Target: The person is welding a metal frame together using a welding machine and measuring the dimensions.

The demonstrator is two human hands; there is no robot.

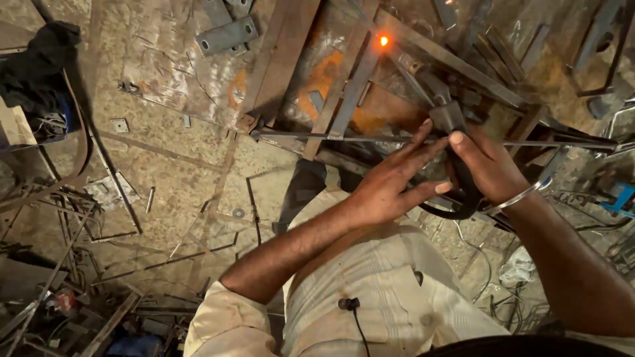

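Welding holder (456, 142), dark and curved, sits in the right hand (489, 165), whose fingers wrap its black grip; its rod reaches up to a glowing orange spot (383, 41) on crossed steel bars (350, 86). Beside it the left hand (390, 185) is spread open, fingertips resting against the holder. A thin rod (344, 137) runs across under both hands. Drilled grey plates (226, 34) lie upper left; no labels or packages are legible.
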